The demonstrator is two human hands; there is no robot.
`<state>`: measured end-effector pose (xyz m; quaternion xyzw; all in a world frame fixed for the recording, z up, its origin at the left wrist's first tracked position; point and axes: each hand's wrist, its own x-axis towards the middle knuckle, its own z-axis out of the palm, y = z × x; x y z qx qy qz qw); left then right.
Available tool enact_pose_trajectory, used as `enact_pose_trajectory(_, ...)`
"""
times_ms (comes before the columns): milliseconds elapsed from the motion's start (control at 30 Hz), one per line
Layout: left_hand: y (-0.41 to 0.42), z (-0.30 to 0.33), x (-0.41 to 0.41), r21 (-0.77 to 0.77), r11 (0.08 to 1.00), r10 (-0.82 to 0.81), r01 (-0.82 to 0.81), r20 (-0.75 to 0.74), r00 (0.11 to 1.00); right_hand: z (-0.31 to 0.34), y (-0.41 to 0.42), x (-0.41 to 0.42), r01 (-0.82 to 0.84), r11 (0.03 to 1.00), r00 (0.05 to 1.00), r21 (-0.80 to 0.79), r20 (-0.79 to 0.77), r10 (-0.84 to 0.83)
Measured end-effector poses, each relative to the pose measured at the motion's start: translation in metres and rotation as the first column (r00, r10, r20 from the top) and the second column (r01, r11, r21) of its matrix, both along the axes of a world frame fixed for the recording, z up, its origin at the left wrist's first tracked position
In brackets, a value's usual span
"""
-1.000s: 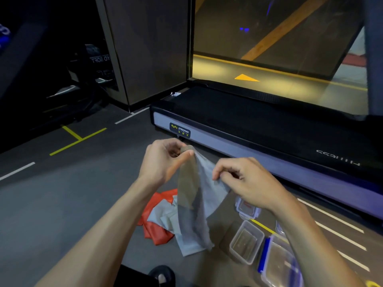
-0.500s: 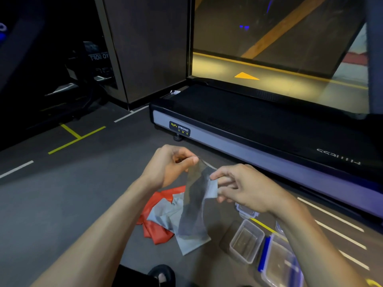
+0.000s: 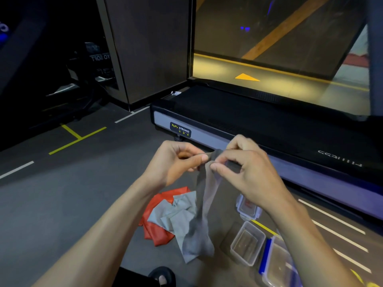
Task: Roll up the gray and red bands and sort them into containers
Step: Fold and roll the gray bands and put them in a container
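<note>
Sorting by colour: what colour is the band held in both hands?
Gray band, clearest in the head view.

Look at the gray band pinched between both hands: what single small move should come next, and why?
Probably begin turning the top edge over itself into a first tight roll. Both the left hand and the right hand pinch the upper end of the gray band, which hangs unrolled toward the floor, while the clear container beside the pile looks open and empty.

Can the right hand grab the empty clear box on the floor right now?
Probably not yet. The right hand is busy pinching the gray band together with the left hand. The clear box sits open just below it, nothing covering it, so letting go first should free the way.
</note>
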<state>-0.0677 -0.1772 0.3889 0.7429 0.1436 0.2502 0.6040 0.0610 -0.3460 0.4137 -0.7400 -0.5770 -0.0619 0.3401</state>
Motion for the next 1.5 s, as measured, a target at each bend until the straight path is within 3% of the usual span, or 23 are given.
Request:
enact_pose_trajectory(300, -0.010, 0.010, -0.002, -0.097, 0.986, -0.128, 0.133, 0.064, 0.990, 0.004, 0.001, -0.001, 0.029, 0.997, 0.999, 0.069, -0.035, -0.026)
enact_pose_trajectory(567, -0.013, 0.013, -0.003, -0.055, 0.987, -0.149, 0.151, 0.044, 0.988, 0.006, 0.003, -0.003, 0.025, 0.987, 0.999, 0.160, -0.047, -0.018)
enact_pose_trajectory(967, -0.018, 0.017, -0.005, 0.041, 0.991, -0.129, 0.127, 0.029, 0.991, 0.011, 0.002, -0.007, 0.054, 0.983, 0.984, 0.176, -0.174, -0.023)
enact_pose_trajectory(1267, -0.019, 0.018, -0.007, 0.121, 0.985, -0.126, 0.125, 0.002, 0.992, 0.011, 0.001, -0.007, 0.041, 0.985, 0.985, 0.167, -0.174, -0.012)
enact_pose_trajectory(1500, -0.017, 0.018, -0.009, 0.099, 0.983, -0.158, 0.157, 0.012, 0.987, 0.011, 0.000, -0.005, 0.091, 0.979, 0.982, 0.183, -0.181, -0.057)
